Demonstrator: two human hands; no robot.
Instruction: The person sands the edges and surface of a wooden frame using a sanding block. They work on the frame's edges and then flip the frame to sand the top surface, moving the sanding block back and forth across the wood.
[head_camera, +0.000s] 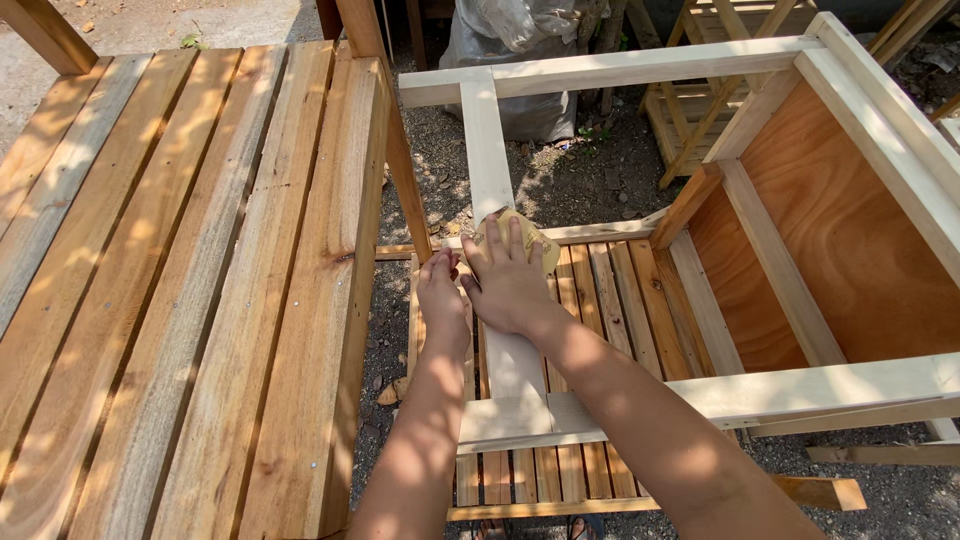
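On the pale middle rail (490, 170) of an unpainted wooden frame (880, 110), the right hand (508, 280) lies flat with fingers spread, pressing a tan sheet of sandpaper (528, 235). The left hand (440, 295) rests just beside it, fingers together and holding nothing. To the left stands a slatted wooden table (180, 280) (sun and shadow on it). Far below is gravel ground (570, 180).
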